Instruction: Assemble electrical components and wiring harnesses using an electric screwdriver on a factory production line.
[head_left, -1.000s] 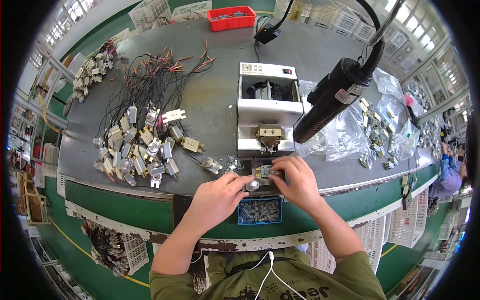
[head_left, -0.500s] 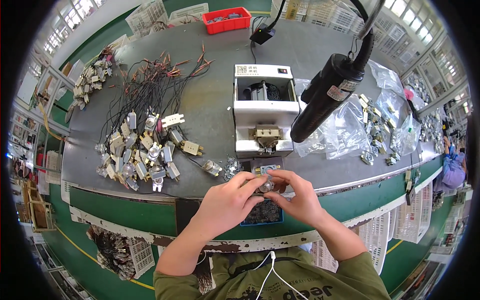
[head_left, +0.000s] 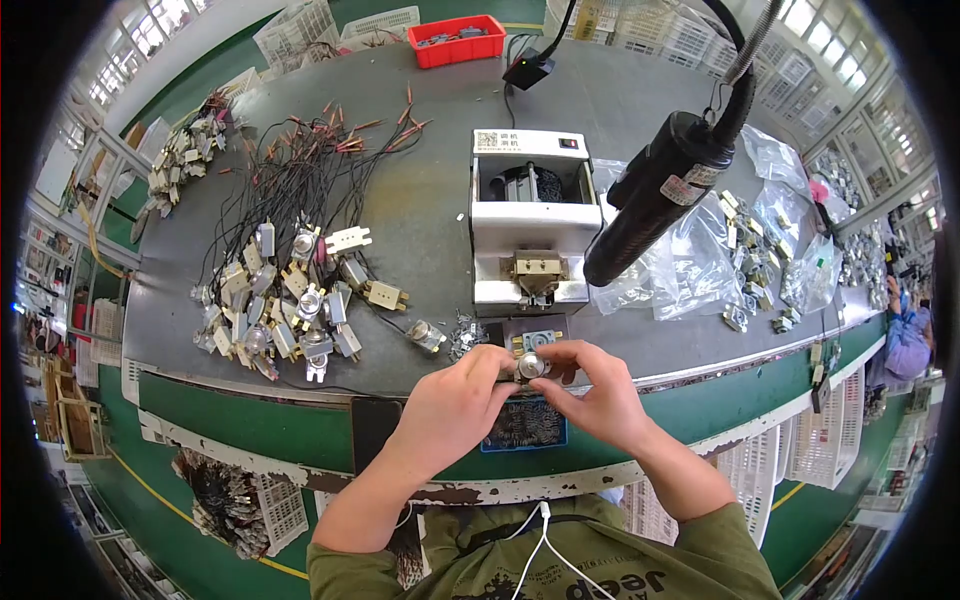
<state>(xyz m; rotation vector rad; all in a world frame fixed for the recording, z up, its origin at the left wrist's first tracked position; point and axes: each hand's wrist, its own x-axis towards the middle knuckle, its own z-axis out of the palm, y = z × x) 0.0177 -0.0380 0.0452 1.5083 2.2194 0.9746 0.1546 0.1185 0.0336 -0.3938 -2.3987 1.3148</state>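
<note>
Between both sets of fingertips is a small part with a round clear glass cap (head_left: 532, 366), held above the table's front edge. My left hand (head_left: 447, 402) pinches it from the left, and my right hand (head_left: 603, 396) grips its right side with thumb and forefinger. Just beyond the fingers lies a grey metal piece (head_left: 541, 339) with brass-coloured ends, in front of a white machine (head_left: 530, 212). Under my hands sits a blue tray (head_left: 562, 436) of small dark metal pieces. A little pile of small silvery pieces (head_left: 467, 336) lies beside my left hand.
Wired parts with glass caps (head_left: 280, 300) are heaped on the left, their black leads (head_left: 300, 180) spreading back. A black cylindrical tool (head_left: 655, 198) hangs over the right side. Clear plastic bags (head_left: 690, 260) and loose metal parts (head_left: 755, 260) lie beyond it. A red bin (head_left: 457, 42) stands at the back.
The glass-capped part has been turned, so its round cap now faces up more plainly between my fingers. Both hands stay in nearly the same place.
</note>
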